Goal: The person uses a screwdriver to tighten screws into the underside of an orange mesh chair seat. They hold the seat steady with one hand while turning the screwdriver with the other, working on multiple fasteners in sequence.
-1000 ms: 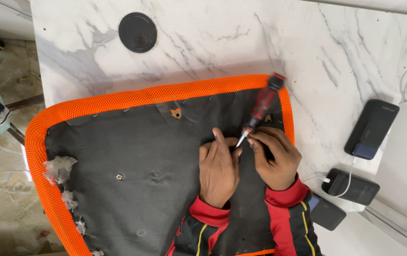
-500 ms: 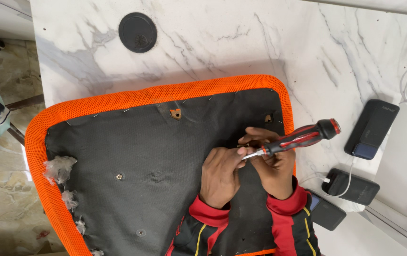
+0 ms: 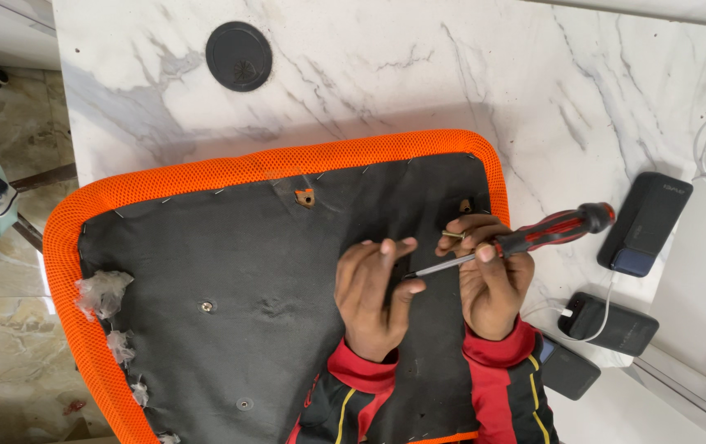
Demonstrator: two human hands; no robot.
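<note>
An upturned chair seat (image 3: 230,271), dark fabric underside with an orange mesh rim, lies on a white marble table (image 3: 386,82). My right hand (image 3: 489,279) holds a red and black screwdriver (image 3: 534,238) nearly level, handle to the right, and pinches a small screw (image 3: 453,235) between its fingers. My left hand (image 3: 373,292) rests on the dark fabric with fingers spread, its thumb touching the screwdriver's tip. A torn screw hole (image 3: 305,198) shows near the seat's far edge.
A round black cable grommet (image 3: 239,56) sits in the tabletop. Two dark power banks (image 3: 647,222) (image 3: 612,322) with a white cable lie to the right, and a dark flat device (image 3: 568,372) lies near my right sleeve. Torn padding (image 3: 102,293) shows at the seat's left edge.
The screwdriver swung from standing upright on the seat to lying nearly level in my right hand. My left hand lifted its fingers and shifted left; a screw now shows in my right fingers.
</note>
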